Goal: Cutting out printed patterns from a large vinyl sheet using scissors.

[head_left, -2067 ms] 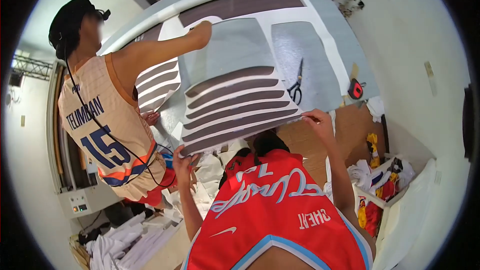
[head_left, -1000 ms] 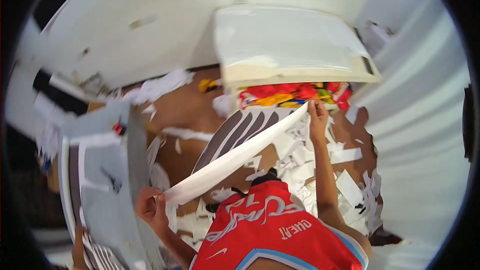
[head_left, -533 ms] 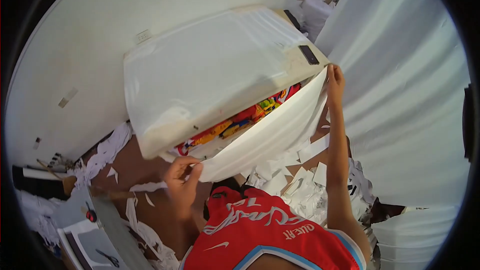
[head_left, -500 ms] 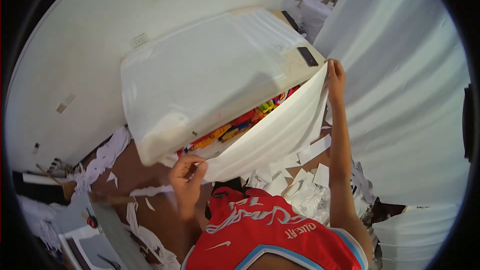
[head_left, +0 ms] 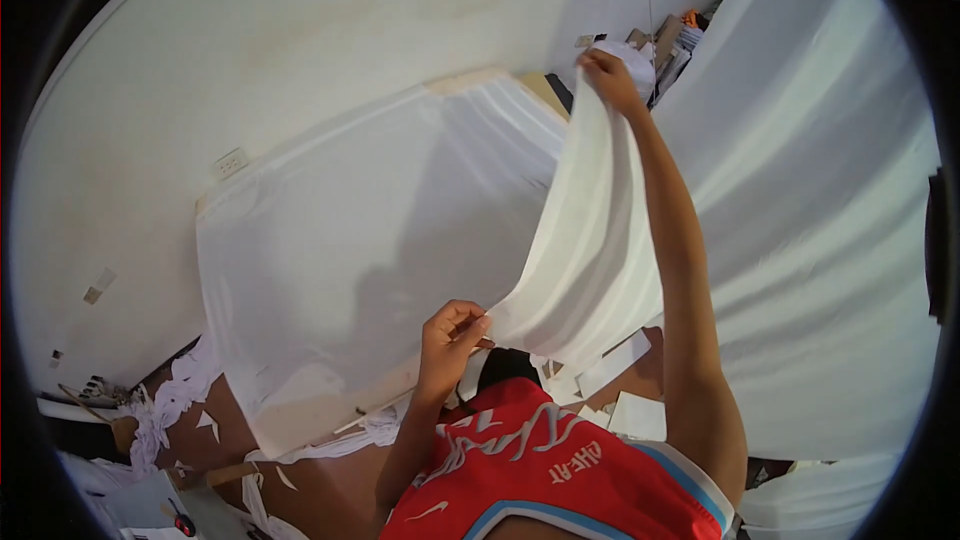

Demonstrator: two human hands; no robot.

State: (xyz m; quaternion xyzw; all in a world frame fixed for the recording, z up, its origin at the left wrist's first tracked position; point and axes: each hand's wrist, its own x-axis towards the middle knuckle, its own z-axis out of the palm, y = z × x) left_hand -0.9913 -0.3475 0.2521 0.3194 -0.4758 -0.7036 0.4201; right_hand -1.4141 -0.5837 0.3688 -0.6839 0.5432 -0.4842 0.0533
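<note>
A sheet of white fabric (head_left: 590, 230) hangs between my two hands at the right side of the table. My left hand (head_left: 452, 340) pinches its near corner just above the table's front edge. Held higher and farther off, my right hand (head_left: 608, 75) grips the far corner, its fingers slightly blurred. The sheet sags in folds between them and hides the table's right end. More white cloth (head_left: 340, 230) lies spread over the tabletop, wrinkled toward its far right part, with a shadow across it.
The table's bare edge (head_left: 290, 425) shows at the front left. White scraps (head_left: 640, 415) and cloth strips (head_left: 190, 390) litter the brown floor. A long white curtain (head_left: 790, 240) hangs at the right. A grey surface with scissors (head_left: 180, 520) stands lower left. A wall socket (head_left: 230, 162) sits behind the table.
Both hands have lifted the sheet; the right moved up and away, the left moved right. The colourful fabric under the table edge and the phone are now out of sight.
</note>
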